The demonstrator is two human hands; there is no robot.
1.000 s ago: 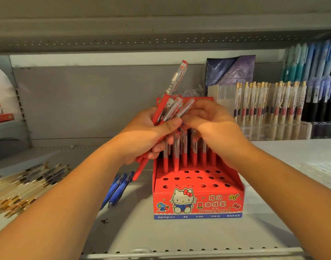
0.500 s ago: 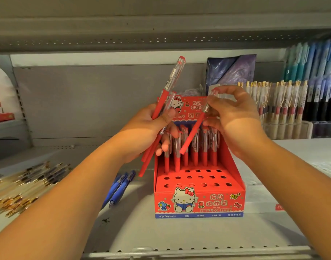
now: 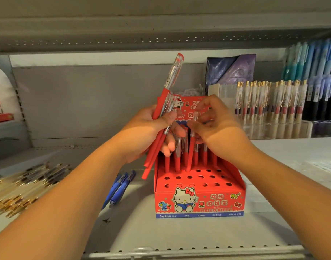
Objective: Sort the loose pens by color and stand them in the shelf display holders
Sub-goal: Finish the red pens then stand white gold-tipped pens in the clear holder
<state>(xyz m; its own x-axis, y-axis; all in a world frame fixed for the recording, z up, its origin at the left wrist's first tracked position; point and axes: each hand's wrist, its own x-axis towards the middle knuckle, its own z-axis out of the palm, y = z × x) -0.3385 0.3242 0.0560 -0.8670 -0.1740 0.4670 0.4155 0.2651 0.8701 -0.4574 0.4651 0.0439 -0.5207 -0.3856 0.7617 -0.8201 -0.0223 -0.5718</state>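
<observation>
Your right hand (image 3: 217, 128) has lowered its red pen (image 3: 191, 152) to the holder's (image 3: 198, 201) back rows, fingers (image 3: 208, 102) pinching the pen's top. Your left hand (image 3: 144, 132) grips a bundle of red pens (image 3: 162, 102) at the holder's ten o'clock.

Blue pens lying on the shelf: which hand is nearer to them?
Left. The left hand, gripping a bundle of red pens, is raised just above-right of the blue pens; the right hand, pinching one red pen, is farther right over the red holder.
</observation>
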